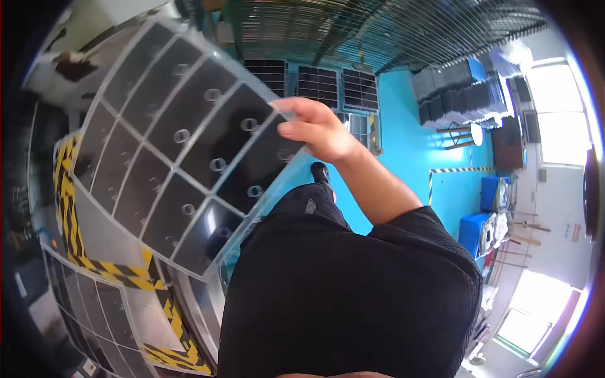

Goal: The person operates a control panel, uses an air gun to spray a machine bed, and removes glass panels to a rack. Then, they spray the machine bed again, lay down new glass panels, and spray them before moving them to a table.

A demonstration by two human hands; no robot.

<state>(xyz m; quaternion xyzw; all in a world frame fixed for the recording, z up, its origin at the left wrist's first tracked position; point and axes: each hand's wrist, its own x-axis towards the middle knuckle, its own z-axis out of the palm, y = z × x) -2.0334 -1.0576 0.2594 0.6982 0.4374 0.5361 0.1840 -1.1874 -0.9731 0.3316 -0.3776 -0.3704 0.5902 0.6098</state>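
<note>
A large panel point(195, 91), a grid of dark rectangles with pale clear borders and small clear rings, is tilted up at my left. My right hand point(321, 129) pinches its right corner between thumb and fingers. My left hand does not show. Below the panel, a worktable edged with yellow-and-black striped tape point(116, 271) is partly covered by it. A second dark gridded panel point(88, 299) lies at the lower left, near that tape.
Several dark gridded panels point(317, 86) lie ahead of me over the blue floor point(397, 164). Wire racks point(403, 31) stand at the far side. To the right are stacked dark sheets point(463, 97), a stool point(463, 135), blue bins point(476, 234) and long-handled tools point(526, 240) near the wall.
</note>
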